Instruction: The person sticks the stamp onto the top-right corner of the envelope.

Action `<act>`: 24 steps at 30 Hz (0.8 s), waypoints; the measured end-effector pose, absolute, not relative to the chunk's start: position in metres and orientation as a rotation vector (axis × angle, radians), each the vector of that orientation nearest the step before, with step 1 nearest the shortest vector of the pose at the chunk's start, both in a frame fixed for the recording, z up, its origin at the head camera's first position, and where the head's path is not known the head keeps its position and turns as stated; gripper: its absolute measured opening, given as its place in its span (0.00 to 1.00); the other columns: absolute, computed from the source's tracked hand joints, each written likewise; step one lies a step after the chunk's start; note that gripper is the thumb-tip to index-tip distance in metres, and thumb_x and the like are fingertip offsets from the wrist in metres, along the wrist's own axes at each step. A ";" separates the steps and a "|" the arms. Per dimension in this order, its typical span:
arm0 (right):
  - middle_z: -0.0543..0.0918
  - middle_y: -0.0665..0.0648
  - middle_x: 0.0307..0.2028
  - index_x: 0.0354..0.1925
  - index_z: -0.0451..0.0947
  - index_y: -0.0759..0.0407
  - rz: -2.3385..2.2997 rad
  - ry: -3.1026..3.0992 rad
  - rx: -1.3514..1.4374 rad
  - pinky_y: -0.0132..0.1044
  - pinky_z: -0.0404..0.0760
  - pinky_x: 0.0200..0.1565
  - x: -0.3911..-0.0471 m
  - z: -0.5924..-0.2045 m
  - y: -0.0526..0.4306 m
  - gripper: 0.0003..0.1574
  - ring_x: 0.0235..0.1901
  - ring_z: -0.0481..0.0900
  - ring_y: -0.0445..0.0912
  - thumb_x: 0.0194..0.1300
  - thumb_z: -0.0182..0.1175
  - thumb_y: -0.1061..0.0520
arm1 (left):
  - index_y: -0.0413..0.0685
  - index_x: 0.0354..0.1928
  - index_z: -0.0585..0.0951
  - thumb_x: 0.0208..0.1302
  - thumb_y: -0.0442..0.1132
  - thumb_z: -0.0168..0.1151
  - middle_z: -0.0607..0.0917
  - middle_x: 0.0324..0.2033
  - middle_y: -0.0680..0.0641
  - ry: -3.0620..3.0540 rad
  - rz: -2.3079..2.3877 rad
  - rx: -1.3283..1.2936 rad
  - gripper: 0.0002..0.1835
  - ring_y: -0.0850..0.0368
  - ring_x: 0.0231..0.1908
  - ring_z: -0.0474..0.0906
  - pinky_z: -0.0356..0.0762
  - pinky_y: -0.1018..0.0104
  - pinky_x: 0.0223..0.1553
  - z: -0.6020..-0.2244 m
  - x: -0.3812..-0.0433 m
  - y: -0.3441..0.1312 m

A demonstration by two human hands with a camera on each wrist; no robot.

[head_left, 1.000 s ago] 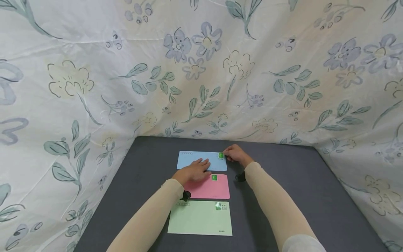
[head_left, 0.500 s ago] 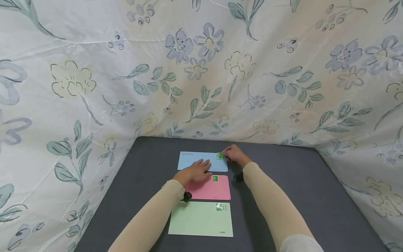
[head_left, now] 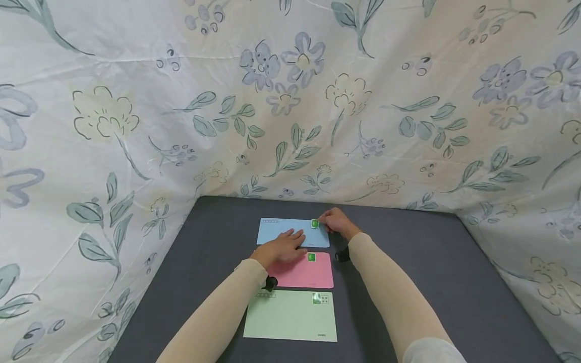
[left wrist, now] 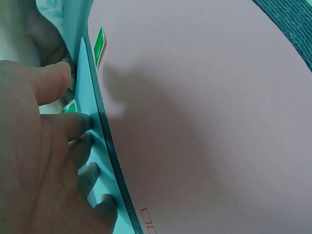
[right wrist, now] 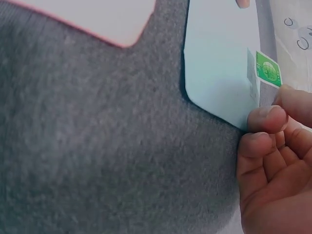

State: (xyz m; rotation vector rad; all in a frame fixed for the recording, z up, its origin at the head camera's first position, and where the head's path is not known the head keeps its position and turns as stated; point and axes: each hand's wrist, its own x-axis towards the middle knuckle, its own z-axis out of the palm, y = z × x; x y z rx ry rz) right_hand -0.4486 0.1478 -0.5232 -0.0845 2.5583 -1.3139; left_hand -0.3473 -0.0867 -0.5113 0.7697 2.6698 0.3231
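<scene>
My right hand (head_left: 338,223) pinches one corner of a green postage stamp (right wrist: 268,69) between thumb and index finger. In the right wrist view the stamp stands tilted off the paper, over the top right corner of a blue envelope (head_left: 272,231). My left hand (head_left: 280,248) lies with spread fingers on the blue envelope's lower edge. Its palm and wrist hang over a pink envelope (head_left: 320,275), partly hiding it. That one bears a green stamp (head_left: 311,257) near its top right.
Nearest me lies a pale green envelope (head_left: 290,320) with a stamp (head_left: 316,298) beside a printed box at its top right. The three envelopes line up on a dark grey table (head_left: 408,262). A floral cloth (head_left: 290,101) rises behind and beside the table.
My right hand has shifted slightly left with the stamp, bringing it further over the blue envelope. My left hand keeps its place on the envelope.
</scene>
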 end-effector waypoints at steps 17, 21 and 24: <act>0.76 0.53 0.20 0.50 0.87 0.69 -1.293 2.579 -0.131 0.35 0.72 0.28 -0.449 -0.518 0.138 0.15 0.21 0.72 0.43 0.83 0.59 0.58 | 0.48 0.88 0.56 0.88 0.58 0.42 0.52 0.87 0.49 2.670 0.333 0.786 0.37 0.46 0.85 0.41 0.43 0.49 0.83 -0.514 -0.351 -0.088; 0.74 0.52 0.19 0.49 0.88 0.70 -1.284 2.585 -0.142 0.35 0.71 0.28 -0.450 -0.518 0.138 0.15 0.21 0.71 0.43 0.83 0.59 0.58 | 0.47 0.87 0.57 0.88 0.57 0.43 0.53 0.87 0.49 2.673 0.342 0.786 0.37 0.45 0.85 0.42 0.43 0.49 0.83 -0.514 -0.351 -0.089; 0.73 0.52 0.18 0.49 0.88 0.70 -1.260 2.605 -0.142 0.34 0.70 0.27 -0.451 -0.519 0.136 0.15 0.20 0.70 0.42 0.82 0.60 0.58 | 0.47 0.87 0.56 0.88 0.57 0.43 0.52 0.87 0.49 2.675 0.337 0.786 0.36 0.46 0.85 0.42 0.43 0.49 0.83 -0.513 -0.350 -0.089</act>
